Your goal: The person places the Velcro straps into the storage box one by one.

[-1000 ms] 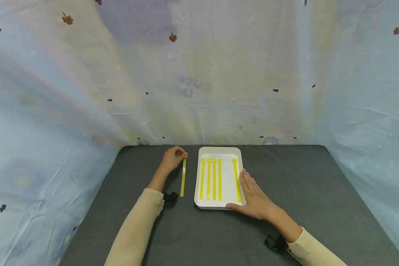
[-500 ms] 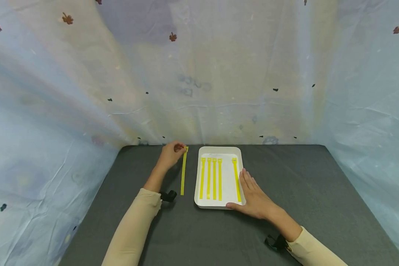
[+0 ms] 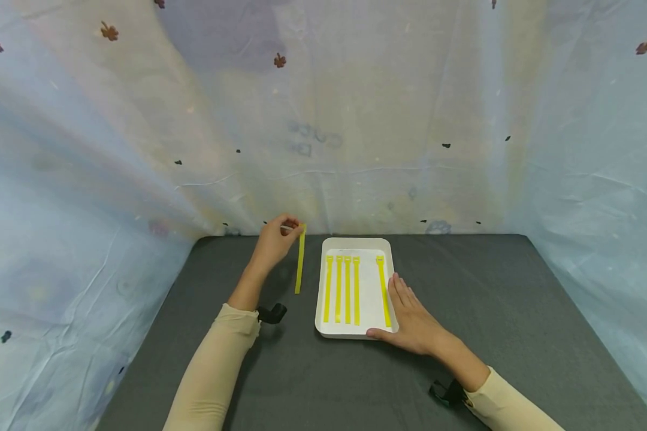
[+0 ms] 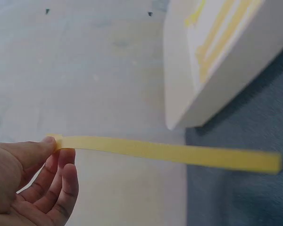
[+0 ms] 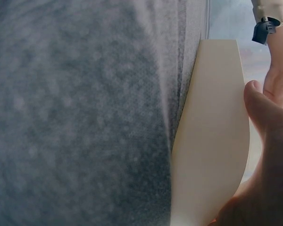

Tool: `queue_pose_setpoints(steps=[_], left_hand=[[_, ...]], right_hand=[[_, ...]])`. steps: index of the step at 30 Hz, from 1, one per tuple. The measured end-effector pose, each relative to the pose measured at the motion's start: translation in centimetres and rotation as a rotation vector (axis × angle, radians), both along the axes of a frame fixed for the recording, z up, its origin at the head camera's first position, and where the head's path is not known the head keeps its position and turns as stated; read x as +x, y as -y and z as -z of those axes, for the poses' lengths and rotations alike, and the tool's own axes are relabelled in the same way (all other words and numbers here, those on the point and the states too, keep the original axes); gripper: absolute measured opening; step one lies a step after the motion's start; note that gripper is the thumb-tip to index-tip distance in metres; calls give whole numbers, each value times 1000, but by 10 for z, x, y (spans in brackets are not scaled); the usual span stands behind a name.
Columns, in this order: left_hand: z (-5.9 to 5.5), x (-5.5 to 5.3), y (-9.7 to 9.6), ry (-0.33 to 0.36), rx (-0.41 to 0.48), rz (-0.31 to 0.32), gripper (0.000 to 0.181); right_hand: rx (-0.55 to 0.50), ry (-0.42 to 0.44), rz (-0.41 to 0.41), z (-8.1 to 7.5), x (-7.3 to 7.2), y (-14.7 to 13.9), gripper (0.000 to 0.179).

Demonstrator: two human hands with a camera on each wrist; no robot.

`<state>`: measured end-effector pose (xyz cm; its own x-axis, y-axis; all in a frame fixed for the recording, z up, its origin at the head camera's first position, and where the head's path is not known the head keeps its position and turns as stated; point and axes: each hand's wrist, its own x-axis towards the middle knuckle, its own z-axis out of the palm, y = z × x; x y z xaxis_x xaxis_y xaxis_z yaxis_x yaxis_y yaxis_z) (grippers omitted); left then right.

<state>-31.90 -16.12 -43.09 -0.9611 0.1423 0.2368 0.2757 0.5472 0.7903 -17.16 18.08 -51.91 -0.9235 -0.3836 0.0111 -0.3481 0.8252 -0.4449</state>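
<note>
My left hand [image 3: 272,242] pinches a yellow hook-and-loop cable strap [image 3: 301,263] by its wider head end, between thumb and fingertips. The strap hangs down left of the white tray [image 3: 368,299], its tail over the table; in the left wrist view its whole length [image 4: 155,151] stretches out from the hand [image 4: 30,183]. Inside the tray lie several more yellow straps [image 3: 356,293], a group at the left and one [image 3: 384,293] at the right. My right hand [image 3: 415,323] rests at the tray's front right corner, fingers extended along the right side, thumb at the front wall [image 5: 210,127].
A dark grey cloth covers the table [image 3: 323,383]. Behind its far edge hangs a pale patterned curtain [image 3: 356,179], which also closes off both sides. Black wrist straps [image 3: 272,313] sit at both cuffs.
My left hand has risen and moved toward the far edge, lifting the strap with it; the strap's tail has risen too. The right hand and tray have stayed put.
</note>
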Motion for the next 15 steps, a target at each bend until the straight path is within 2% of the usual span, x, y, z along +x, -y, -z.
queue_pose_setpoints(steps=[6, 15], left_hand=[[-16, 5, -9, -70, 48, 25, 18], [-41, 22, -29, -129, 101, 80, 19]], right_hand=[[7, 5, 4, 2, -1, 0, 133], [7, -2, 0, 2, -1, -1, 133]])
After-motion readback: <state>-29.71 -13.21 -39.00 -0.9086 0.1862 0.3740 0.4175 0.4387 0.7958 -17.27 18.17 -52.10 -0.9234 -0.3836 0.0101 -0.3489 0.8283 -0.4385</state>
